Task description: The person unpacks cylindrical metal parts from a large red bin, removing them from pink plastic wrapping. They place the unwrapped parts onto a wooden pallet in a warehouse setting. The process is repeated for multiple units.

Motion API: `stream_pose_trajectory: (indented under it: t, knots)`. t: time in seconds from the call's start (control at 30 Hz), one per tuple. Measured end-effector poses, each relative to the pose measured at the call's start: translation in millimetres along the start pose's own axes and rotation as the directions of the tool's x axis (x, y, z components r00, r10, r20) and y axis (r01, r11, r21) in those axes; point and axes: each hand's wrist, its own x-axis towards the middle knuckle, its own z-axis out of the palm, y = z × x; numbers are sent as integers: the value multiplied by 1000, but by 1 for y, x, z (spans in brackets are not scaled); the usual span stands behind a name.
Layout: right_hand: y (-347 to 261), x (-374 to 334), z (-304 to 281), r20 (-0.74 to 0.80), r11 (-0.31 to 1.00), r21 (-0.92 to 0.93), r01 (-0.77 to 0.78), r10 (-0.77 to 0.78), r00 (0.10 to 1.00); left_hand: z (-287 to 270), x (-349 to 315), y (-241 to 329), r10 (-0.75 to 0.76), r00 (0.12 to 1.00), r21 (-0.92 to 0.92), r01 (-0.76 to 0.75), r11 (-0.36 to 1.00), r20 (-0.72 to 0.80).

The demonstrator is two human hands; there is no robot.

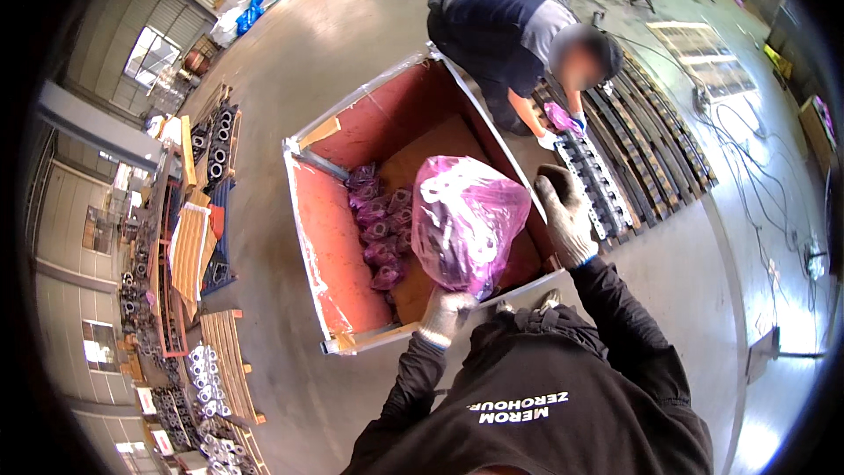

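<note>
A pink translucent plastic bag (470,224) is held up above the near part of a large open box (327,255) with reddish inner walls. Something bulky and partly dark sits inside the bag, but its shape is blurred by the plastic. My left hand (447,313), in a light knit glove, grips the bag's lower end; its fingers are partly hidden. To the right of the bag, my gloved right hand (567,218) is raised near the box's right rim, fingers curved and apart, with nothing in it. Several pink-wrapped metal parts (380,230) lie along the box's left inside.
Beyond the right rim, a co-worker (519,44) bends over a row of metal parts (591,178) on slatted pallets (655,136), gloved hands near a pink bag (563,118). Cables (747,154) cross the floor at right. Pallets with metal parts (207,378) stand at left.
</note>
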Motion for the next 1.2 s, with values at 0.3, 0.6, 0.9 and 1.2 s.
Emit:
stream_pose_trajectory:
  t: [0.3,0.6,0.9,1.2]
  knots:
    - [-40,6,29,403,948,191,-254,161,901,-27,3,-15,348,937,567,-271,778,-30]
    - [14,-15,33,771,181,489,-854,369,519,-56,28,94,698,669,914,-401,51,255]
    - [93,-52,69,830,-66,494,-867,331,448,-41,42,147,441,432,617,-588,-523,786]
    - [84,-34,64,482,179,765,-618,477,735,-51,30,105,341,927,228,-369,901,155]
